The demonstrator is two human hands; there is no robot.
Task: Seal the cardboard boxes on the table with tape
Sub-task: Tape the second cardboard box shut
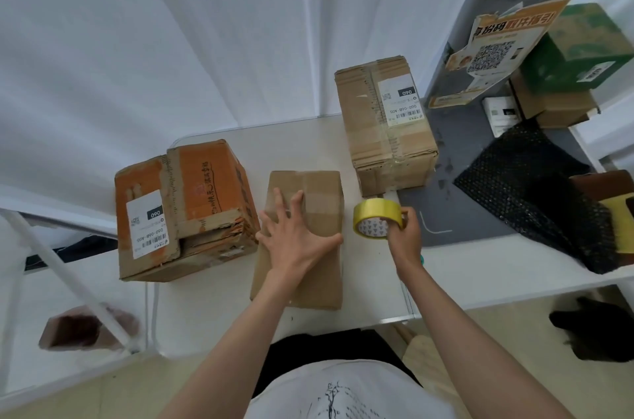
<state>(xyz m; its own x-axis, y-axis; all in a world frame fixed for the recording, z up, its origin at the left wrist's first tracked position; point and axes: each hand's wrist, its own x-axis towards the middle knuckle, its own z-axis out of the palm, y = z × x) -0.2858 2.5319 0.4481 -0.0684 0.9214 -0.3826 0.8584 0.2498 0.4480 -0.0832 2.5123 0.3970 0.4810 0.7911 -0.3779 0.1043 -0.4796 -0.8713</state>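
Observation:
Three cardboard boxes stand on the white table [212, 302]. A flat brown box [317, 274] lies in the middle, and my left hand [296, 236] presses on its top with fingers spread. Just right of that box, my right hand [404, 233] grips a roll of yellow tape [375, 217] above the table. An orange-printed box [192, 202] with a white label stands to the left. A taller brown box [384, 123] with clear tape and a white label stands at the back right.
A grey shelf unit [456, 209] on the right holds a black bubble-wrap bag [535, 192], a green box [583, 51], small cartons and a QR-code sign [494, 47]. White curtains hang behind. A white metal frame [68, 278] stands at the left.

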